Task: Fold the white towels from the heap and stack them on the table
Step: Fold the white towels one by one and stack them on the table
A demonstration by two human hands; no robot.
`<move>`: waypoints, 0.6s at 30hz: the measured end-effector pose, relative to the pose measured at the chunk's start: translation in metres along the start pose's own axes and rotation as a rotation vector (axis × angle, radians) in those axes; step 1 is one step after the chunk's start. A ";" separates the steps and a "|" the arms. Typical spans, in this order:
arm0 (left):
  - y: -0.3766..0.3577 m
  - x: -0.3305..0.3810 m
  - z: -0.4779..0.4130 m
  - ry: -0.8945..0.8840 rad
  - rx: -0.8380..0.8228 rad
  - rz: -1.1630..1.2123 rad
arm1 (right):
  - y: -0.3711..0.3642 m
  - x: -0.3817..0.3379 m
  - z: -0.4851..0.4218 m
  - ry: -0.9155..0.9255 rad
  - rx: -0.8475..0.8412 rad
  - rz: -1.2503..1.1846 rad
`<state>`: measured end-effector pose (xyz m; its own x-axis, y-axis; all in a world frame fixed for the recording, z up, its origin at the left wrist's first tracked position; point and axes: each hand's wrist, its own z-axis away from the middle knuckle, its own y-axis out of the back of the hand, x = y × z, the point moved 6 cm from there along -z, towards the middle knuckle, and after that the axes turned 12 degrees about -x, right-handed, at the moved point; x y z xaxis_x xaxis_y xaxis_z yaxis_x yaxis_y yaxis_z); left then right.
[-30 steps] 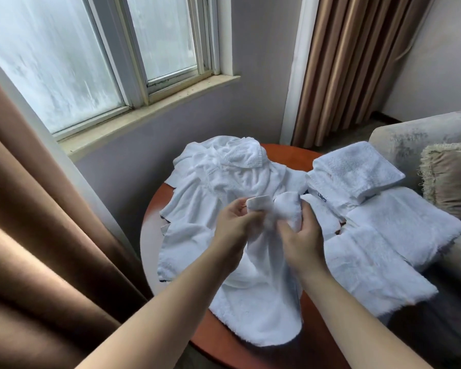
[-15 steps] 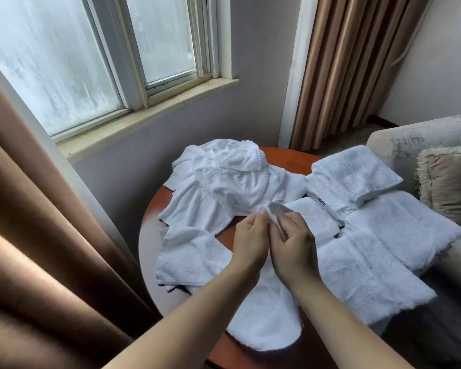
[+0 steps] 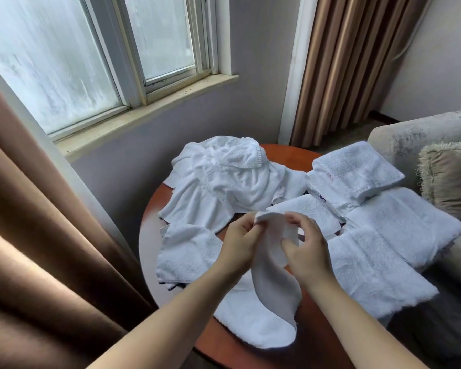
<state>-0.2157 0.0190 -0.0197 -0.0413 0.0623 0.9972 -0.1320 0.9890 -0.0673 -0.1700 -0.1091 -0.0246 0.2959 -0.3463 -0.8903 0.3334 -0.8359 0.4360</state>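
Note:
A white towel (image 3: 270, 288) hangs from both my hands over the near side of the round red-brown table (image 3: 282, 150). My left hand (image 3: 238, 245) pinches its top corner, and my right hand (image 3: 305, 251) grips the top edge beside it. The towel's lower end lies on the table top. Behind my hands sits the crumpled heap of white towels (image 3: 229, 177). A folded stack of white towels (image 3: 354, 171) rests at the table's right side, with flat towels (image 3: 378, 265) spread below it.
A loose white towel (image 3: 189, 251) lies at the table's left. Brown curtains (image 3: 37, 249) hang close on the left and behind the table. A grey sofa (image 3: 410, 137) with a fringed cushion (image 3: 450, 179) stands at the right. A window sill (image 3: 144, 113) runs behind.
My hands pulled the towel out of the heap toward me, came together, then moved slightly apart along its top edge. The view shifted a little downward.

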 end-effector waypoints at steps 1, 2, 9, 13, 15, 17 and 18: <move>-0.002 0.002 0.001 -0.034 -0.094 -0.038 | 0.002 0.004 -0.002 -0.022 -0.025 0.046; -0.005 0.005 0.003 -0.064 -0.189 -0.080 | 0.003 0.007 -0.004 -0.007 -0.074 0.109; 0.005 0.012 0.013 -0.064 -0.382 -0.185 | 0.007 0.022 -0.008 -0.106 -0.501 0.393; 0.020 0.009 0.018 -0.082 -0.299 -0.169 | 0.014 0.027 -0.008 -0.153 -0.495 0.281; 0.026 0.007 0.019 -0.100 -0.212 -0.151 | 0.019 0.024 -0.012 -0.167 -0.429 0.319; 0.034 0.009 0.020 -0.130 -0.100 -0.134 | 0.026 0.016 -0.017 -0.146 -0.321 0.367; 0.039 0.010 0.019 -0.144 -0.046 -0.133 | 0.029 0.011 -0.019 -0.138 -0.276 0.364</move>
<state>-0.2405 0.0553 -0.0130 -0.1682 -0.0858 0.9820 -0.1000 0.9926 0.0696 -0.1404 -0.1291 -0.0194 0.3225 -0.6645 -0.6741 0.4612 -0.5116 0.7249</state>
